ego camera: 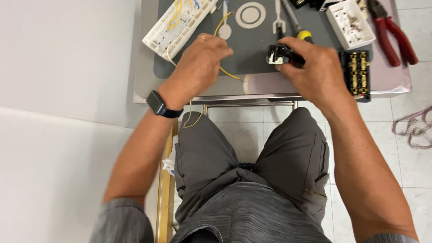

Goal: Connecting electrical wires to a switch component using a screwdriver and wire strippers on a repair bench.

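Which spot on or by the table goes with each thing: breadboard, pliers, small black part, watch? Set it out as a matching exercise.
Things:
1. breadboard
2. pliers
3. small black part
4. watch

Places:
A. held in the right hand
B. far left corner of the table
C. on the left wrist
D. far right corner of the table

Pairs: 1-B, 2-D, 3-A, 4-C

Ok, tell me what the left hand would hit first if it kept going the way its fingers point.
The left hand, pinching a yellow wire, points up and right across the grey mat. Its line probably meets the small black-and-white component in the right hand first, though height above the mat is unclear.
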